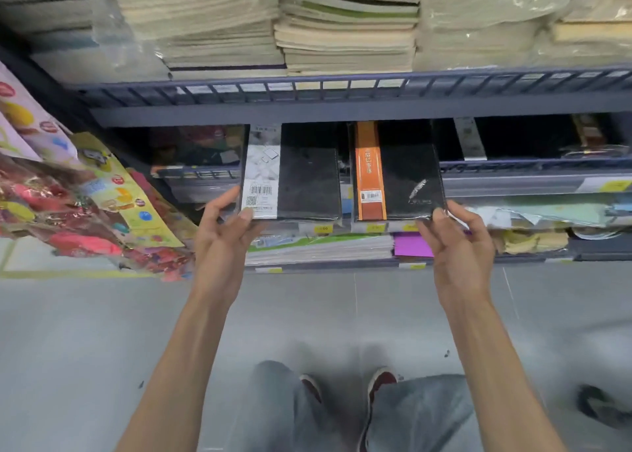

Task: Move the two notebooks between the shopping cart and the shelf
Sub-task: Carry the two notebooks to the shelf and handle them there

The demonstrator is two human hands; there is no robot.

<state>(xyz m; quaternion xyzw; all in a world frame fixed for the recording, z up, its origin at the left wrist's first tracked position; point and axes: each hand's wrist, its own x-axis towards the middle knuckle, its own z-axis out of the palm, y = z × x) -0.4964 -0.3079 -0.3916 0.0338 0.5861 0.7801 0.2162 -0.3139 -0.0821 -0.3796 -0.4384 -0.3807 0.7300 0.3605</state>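
Notebooks are held one to each hand at the mouth of the shelf (513, 181). The black notebook with the white band (309, 178) is pinched at its lower left corner by the left hand (224, 238), and the black notebook with the orange band (408, 174) at its lower right corner by the right hand (460, 246). The near corners are gripped, it is judged, so that the far ends are left free to pass under the upper rail (342, 91). Whether those far ends rest on anything cannot be told, the recess being dark. The fingers beneath the covers are hidden, and no shopping cart is seen.
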